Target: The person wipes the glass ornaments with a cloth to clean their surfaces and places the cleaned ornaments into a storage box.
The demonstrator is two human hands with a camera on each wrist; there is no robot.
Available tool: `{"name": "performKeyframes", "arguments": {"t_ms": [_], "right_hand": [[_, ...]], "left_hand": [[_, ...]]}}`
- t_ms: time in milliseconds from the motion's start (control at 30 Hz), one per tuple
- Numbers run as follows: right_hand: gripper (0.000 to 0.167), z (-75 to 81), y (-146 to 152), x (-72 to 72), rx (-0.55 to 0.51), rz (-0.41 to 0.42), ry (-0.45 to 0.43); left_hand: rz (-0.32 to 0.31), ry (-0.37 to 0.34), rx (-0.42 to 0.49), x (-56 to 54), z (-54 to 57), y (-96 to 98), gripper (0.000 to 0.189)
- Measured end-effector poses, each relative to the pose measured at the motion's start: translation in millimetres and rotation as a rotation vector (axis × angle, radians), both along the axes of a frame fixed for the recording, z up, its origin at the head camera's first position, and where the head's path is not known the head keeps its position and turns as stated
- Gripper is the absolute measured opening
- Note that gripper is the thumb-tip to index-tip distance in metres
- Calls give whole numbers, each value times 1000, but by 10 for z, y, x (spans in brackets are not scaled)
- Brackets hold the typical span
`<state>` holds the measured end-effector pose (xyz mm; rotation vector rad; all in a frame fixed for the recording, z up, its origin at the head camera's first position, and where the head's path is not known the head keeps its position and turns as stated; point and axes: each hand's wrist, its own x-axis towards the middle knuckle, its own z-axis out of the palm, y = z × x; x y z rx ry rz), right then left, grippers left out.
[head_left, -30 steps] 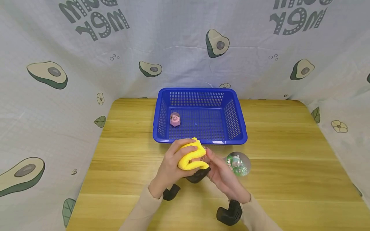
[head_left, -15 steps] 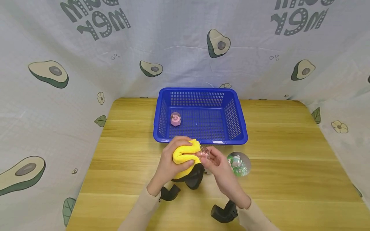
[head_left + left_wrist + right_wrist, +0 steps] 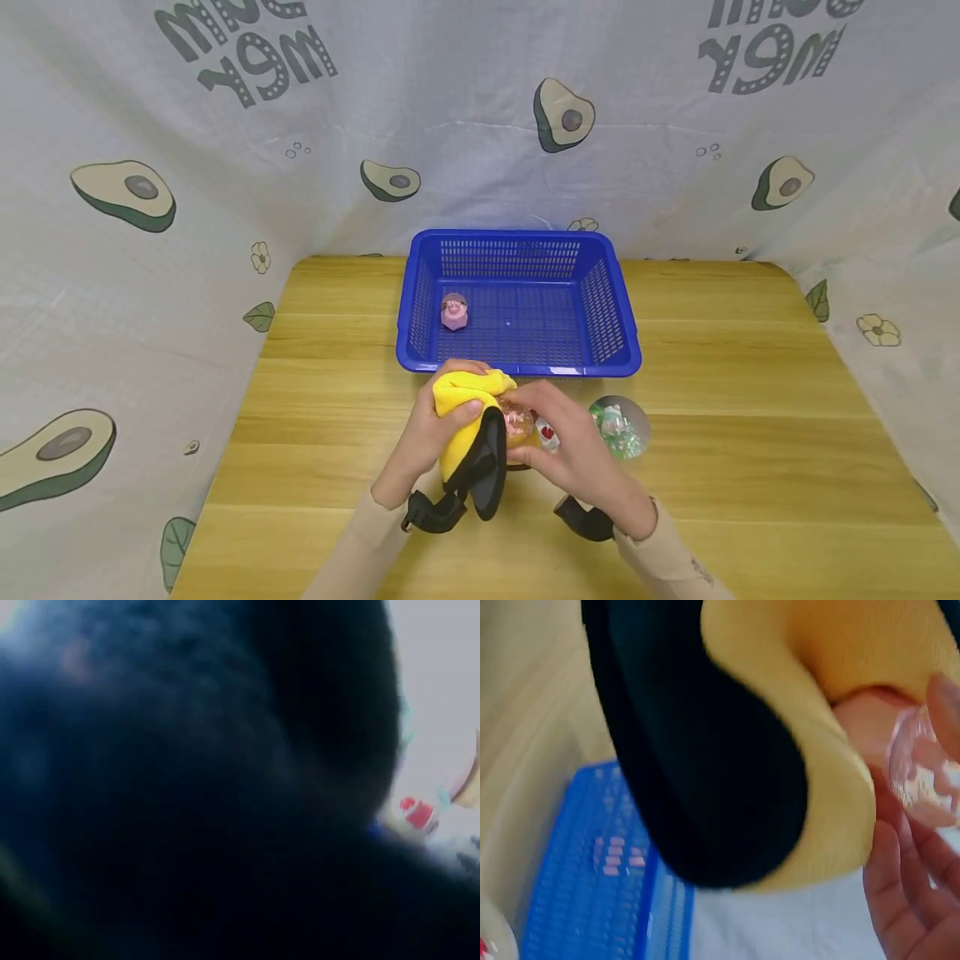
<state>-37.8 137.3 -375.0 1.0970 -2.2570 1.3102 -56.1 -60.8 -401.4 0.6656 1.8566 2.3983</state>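
Note:
A folded yellow cloth [image 3: 468, 396] with a black side [image 3: 483, 467] is gripped by my left hand [image 3: 423, 437] in front of the basket. My right hand [image 3: 573, 442] holds a small clear snow globe [image 3: 516, 419] with pinkish glitter against the cloth, thumb and fingers on its dome. In the right wrist view the cloth wraps the pink base, and the clear dome [image 3: 926, 776] sticks out. Just beyond the right fingers, partly hidden, is a white item with a red figure [image 3: 547, 433]. The left wrist view is mostly blocked by something dark and blurred.
A blue plastic basket [image 3: 517, 368] stands at the back of the wooden table [image 3: 720, 400], with a small pink snow globe [image 3: 453, 312] in its left part. A larger clear globe with green glitter [image 3: 619, 427] lies right of my right hand. Printed curtains surround the table.
My left hand has turned the cloth, so its black side now faces up and right. The snow globe has been turned and shows more of its dome; my right fingers have shifted their hold.

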Motion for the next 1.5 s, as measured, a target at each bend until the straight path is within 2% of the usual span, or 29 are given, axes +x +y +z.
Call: {"name": "performKeyframes", "arguments": {"t_ms": [200,300,367,533,633,767,867,1000,1133,1233,1300,1367,1433,1500], "right_hand": [[33,46,49,-43,161,45,240],[28,46,69,-49,165,63,268],[23,34,79,-56,131,82,256],[47,8,87,-63,19,111,174],[36,-7,78,-60,-40,108,128],[45,-32,76,-44,-90,88,38],[51,-45,81,-18,-147,81,-93],[54,-59,88,9,-307,139,-313],[45,-76,84,2,-475,211,-477],[37,-80,72,1,-568,229,-585],[30,-67,55,16,-618,204,-654],[25,-40,26,45,-653,144,-701],[22,0,-12,85,-651,46,-710],[24,43,-53,124,-605,-46,-662]], "left_hand": [[-53,-132,89,10,-29,16,41],[-64,-156,103,18,-37,20,38],[-57,-141,86,26,-34,24,37],[-23,-56,8,56,7,25,39],[-5,-4,-27,72,31,26,37],[14,65,-41,87,52,40,33],[32,130,-33,89,61,60,33],[85,242,-59,91,58,90,37],[147,362,-125,97,41,118,42],[185,461,-168,96,25,143,44],[220,533,-213,95,11,164,47],[255,586,-263,96,-6,186,51],[282,603,-306,103,-27,208,55],[288,581,-335,116,-49,223,57]]}}
